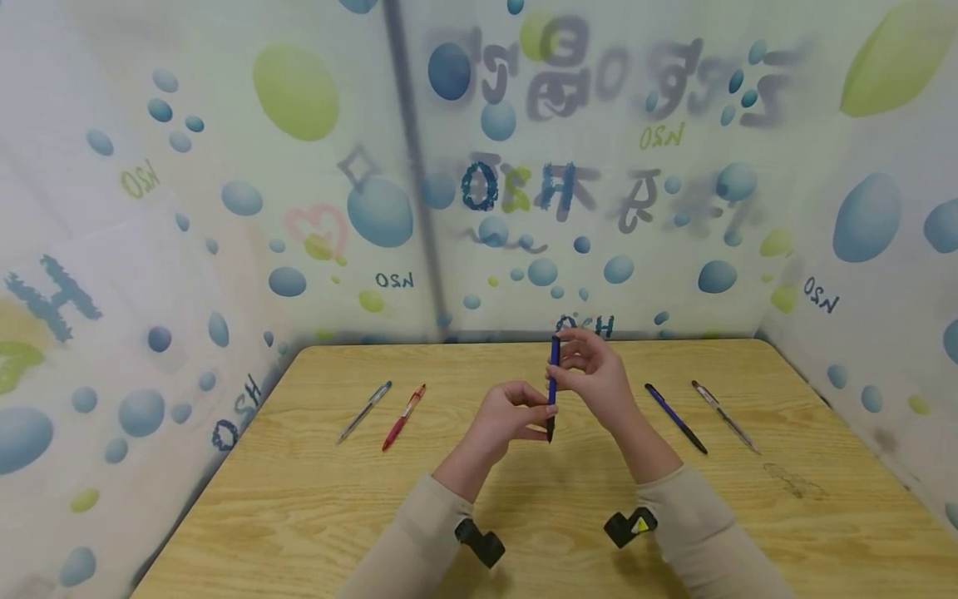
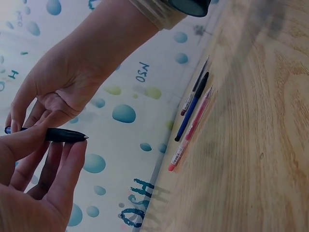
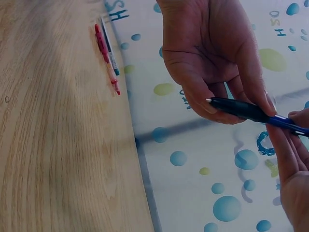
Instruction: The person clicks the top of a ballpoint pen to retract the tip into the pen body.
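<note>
Head view: both hands (image 1: 507,416) (image 1: 599,378) pinch a blue pen (image 1: 553,388); backdrop (image 1: 516,187) apparently reads "H2O", mirrored.

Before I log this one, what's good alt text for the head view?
A person's left hand and right hand hold a blue pen upright, tip down, above a wooden table. A red pen and a clear pen lie to the left; a second blue pen and second clear pen to the right.

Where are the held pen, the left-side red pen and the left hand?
Held pen (image 1: 553,391), head view: blue barrel.
Red pen (image 1: 405,417), head view: middle of its length.
Left hand (image 1: 503,413), head view: middle of the hand.
</note>
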A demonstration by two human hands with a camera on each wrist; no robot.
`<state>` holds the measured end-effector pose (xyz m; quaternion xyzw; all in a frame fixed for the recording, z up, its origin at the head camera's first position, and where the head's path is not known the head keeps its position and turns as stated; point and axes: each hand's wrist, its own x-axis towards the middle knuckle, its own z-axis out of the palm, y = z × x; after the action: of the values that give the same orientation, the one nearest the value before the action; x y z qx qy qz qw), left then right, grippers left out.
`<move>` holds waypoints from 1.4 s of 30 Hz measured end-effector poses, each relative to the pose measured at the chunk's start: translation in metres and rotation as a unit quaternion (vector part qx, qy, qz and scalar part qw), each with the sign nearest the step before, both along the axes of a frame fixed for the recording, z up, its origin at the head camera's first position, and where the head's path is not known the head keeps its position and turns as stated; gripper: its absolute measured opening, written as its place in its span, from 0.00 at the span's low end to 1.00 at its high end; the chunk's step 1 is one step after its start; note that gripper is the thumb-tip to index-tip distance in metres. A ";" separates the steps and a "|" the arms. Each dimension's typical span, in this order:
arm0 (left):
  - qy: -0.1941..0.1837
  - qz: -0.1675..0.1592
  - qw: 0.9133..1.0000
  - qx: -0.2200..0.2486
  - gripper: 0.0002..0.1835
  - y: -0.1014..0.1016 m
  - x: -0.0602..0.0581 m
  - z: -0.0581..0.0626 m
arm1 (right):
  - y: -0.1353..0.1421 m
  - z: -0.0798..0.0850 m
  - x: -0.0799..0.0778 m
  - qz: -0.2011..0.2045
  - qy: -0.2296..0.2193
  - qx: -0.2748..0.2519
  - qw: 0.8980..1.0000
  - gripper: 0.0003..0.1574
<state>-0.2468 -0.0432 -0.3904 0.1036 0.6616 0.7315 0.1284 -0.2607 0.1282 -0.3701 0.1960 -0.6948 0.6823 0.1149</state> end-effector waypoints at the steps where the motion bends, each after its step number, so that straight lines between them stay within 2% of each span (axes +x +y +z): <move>1: 0.001 0.001 1.000 -0.001 0.03 0.000 0.000 0.001 | 0.000 0.000 0.000 0.000 0.000 -0.001 1.000 0.28; 28: -0.010 0.003 1.000 -0.006 0.04 0.001 0.000 0.004 | 0.001 -0.001 0.002 -0.011 0.007 0.001 1.000 0.27; 42: 0.002 -0.010 1.000 -0.010 0.07 -0.002 -0.001 0.005 | 0.001 0.001 0.002 0.000 -0.005 -0.017 1.000 0.32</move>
<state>-0.2479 -0.0448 -0.3855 0.1108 0.6677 0.7235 0.1357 -0.2585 0.1290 -0.3690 0.1904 -0.6836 0.6952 0.1144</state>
